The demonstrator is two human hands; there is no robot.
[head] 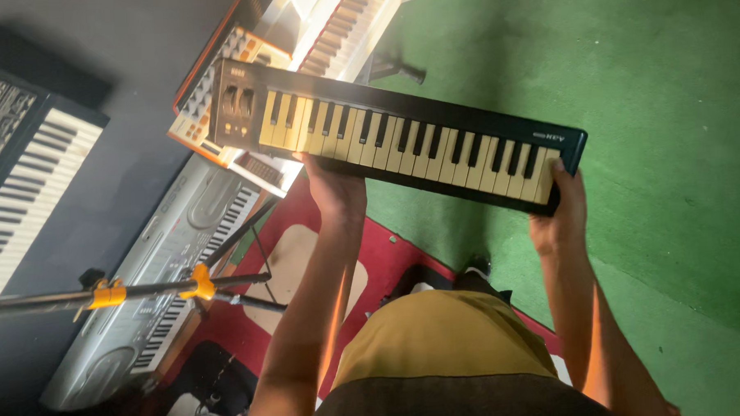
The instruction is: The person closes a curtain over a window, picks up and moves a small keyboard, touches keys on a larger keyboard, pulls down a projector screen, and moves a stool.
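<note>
Head view: black mini keyboard point(400, 133) held aloft over green floor point(671, 140). Left hand point(334, 187) underneath near middle, fingers probably curled under, hidden. Right hand point(560, 209) fingers clamp end. Keep level, clear of orange synth point(218, 90).

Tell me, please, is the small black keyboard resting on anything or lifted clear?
Lifted clear: the small black keyboard is held in the air by the left hand and right hand.

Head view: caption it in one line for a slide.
Both hands, left hand and right hand, hold a slim black keyboard above green carpet, other keyboards alongside.
</note>
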